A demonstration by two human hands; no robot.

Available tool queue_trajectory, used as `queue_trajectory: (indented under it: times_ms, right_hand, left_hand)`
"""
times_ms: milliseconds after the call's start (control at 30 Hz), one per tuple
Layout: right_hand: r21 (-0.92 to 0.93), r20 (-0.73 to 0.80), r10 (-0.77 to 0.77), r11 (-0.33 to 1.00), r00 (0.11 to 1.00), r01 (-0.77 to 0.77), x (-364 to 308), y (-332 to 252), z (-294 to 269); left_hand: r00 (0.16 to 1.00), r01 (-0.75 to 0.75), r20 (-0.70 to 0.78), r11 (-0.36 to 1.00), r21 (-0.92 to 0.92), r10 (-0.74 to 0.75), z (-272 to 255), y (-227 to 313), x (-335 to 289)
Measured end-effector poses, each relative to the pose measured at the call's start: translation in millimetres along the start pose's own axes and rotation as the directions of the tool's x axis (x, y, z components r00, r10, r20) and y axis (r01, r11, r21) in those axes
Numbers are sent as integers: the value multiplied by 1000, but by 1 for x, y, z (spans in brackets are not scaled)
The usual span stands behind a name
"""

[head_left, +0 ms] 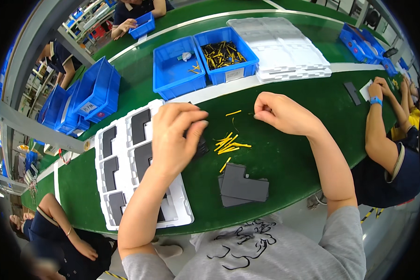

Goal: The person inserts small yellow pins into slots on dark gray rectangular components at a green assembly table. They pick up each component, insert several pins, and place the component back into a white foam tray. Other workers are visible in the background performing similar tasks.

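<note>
My left hand [175, 133] is over the right side of the white tray [184, 205], its fingers bent and the thumb apart from them. Beside its thumb a black part [202, 147] shows, mostly hidden by the hand. My right hand [284, 113] is pinched closed above the green table; whatever its fingertips hold is too small to make out. Between the hands lie a single yellow strip [233, 113] and a loose pile of yellow strips [231, 145]. Nearer me are stacked dark grey L-shaped pieces [245, 184]. Similar dark pieces [111, 172] sit in the tray's compartments.
Beyond my hands stand a blue bin [161, 77] with a few strips and another blue bin [253, 60] full of black-and-yellow strips. White plastic trays [289, 51] are stacked to their right. More blue bins [100, 88] stand at left. Co-workers sit at both sides and across.
</note>
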State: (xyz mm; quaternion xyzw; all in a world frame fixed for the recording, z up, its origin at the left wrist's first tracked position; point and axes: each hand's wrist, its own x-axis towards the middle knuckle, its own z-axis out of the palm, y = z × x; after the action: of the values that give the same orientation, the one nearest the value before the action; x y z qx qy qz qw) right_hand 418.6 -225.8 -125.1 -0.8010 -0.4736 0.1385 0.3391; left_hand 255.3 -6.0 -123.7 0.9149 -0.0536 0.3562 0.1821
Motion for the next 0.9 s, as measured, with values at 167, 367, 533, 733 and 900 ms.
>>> queue_trajectory:
  times_ms: [167,367,533,733,900]
  right_hand:
    - [338,130,-94,940,987,45,-5,-22,11]
    - [286,105,-227,939,968,189,-4,-30,18]
    - [223,-3,-345,915,939,337,-3,-24,26]
    - [689,-140,-183,688,973,228,-1,-22,26]
    - [619,-119,-60,776,991,121,0,-19,20]
  left_hand:
    - [983,-5,185,998,-63,16,10,21,-7]
    - [979,-6,203,995,-97,26,9,22,-10]
    - [989,5,149,993,-117,13,14,23,-10]
    - [968,-139,221,989,59,122,10,20,-10]
    - [763,-203,594,967,-154,255,-13,34,-5]
